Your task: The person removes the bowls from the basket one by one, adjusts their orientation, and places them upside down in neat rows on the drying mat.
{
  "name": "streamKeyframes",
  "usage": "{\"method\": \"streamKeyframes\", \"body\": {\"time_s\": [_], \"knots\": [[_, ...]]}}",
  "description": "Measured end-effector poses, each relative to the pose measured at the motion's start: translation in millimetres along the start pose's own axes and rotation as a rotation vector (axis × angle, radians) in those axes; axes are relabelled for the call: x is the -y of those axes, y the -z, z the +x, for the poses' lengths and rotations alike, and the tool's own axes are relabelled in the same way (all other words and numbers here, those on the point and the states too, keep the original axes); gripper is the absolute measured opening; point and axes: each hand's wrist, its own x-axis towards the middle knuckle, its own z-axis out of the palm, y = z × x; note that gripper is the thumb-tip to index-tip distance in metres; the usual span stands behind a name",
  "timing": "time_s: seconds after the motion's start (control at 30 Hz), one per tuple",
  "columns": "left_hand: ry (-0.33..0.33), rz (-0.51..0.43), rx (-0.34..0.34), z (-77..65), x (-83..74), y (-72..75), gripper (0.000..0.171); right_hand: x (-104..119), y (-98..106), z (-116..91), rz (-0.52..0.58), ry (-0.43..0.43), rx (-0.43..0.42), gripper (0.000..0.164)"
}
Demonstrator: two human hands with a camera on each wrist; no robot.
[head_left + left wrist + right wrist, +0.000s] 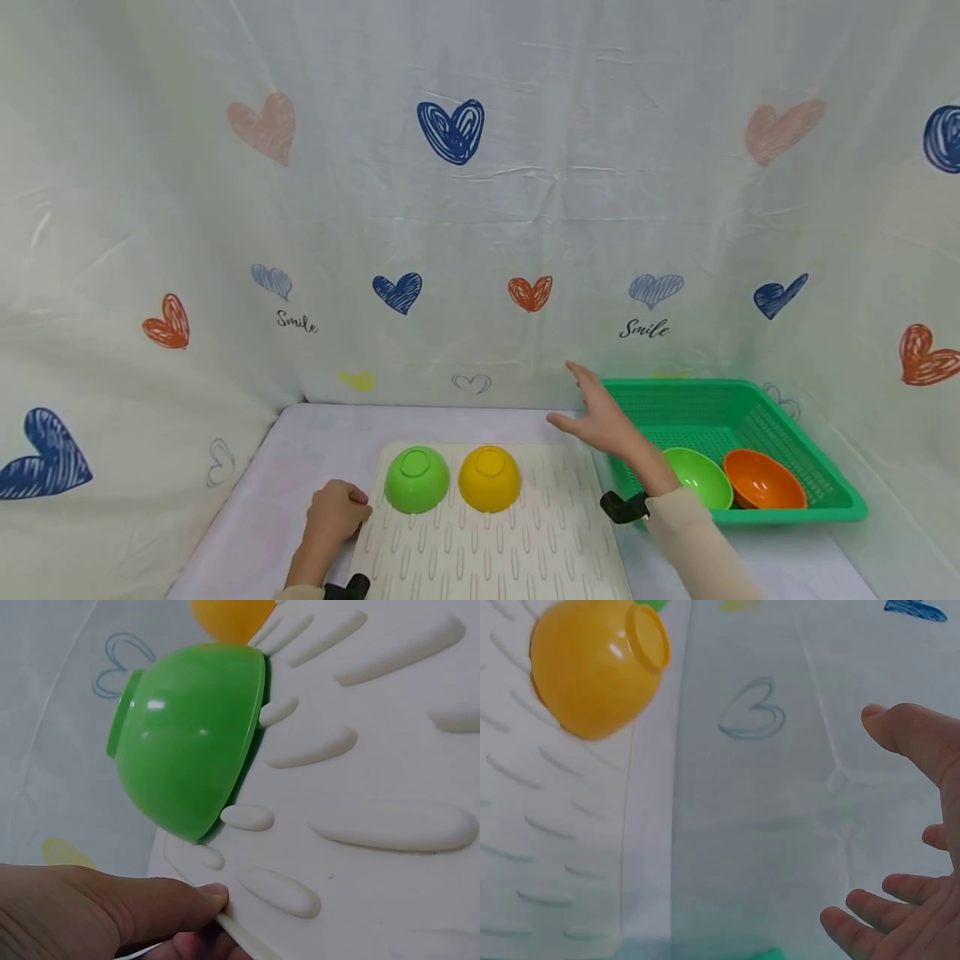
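Observation:
A white mat with raised oval ridges (555, 479) lies on the table, its left edge pinched between the thumb and fingers of my left hand (333, 512). Upside down on its far part sit a green bowl (417, 483) and, just right of it, a yellow bowl (489, 482). In the left wrist view my thumb (169, 904) presses on the mat's edge close to the green bowl. My right hand (600, 421), fingers spread and holding nothing, is in the air beside the green basket (821, 467), beyond the mat's far right corner.
Inside the basket, at the right of the table, are a light green bowl (699, 477) and an orange bowl (765, 482), both with their openings up. A white curtain (480, 225) printed with hearts stands behind the table and along both sides.

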Motion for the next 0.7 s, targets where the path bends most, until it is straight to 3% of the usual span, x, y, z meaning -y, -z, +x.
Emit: {"method": "streamKeyframes", "body": {"time_s": [0.37, 0.7], "knots": [[0.053, -0.057, 0.014, 1.4, -0.2, -2.7, 0.007, -76.1, 74.0, -17.7, -0.147, -0.125, 0.002, 0.095], [0.080, -0.086, 0.037, 2.6, 1.5, -1.5, 0.011, -128.2, 103.9, -45.3, -0.213, -0.279, 0.123, 0.093]]}}
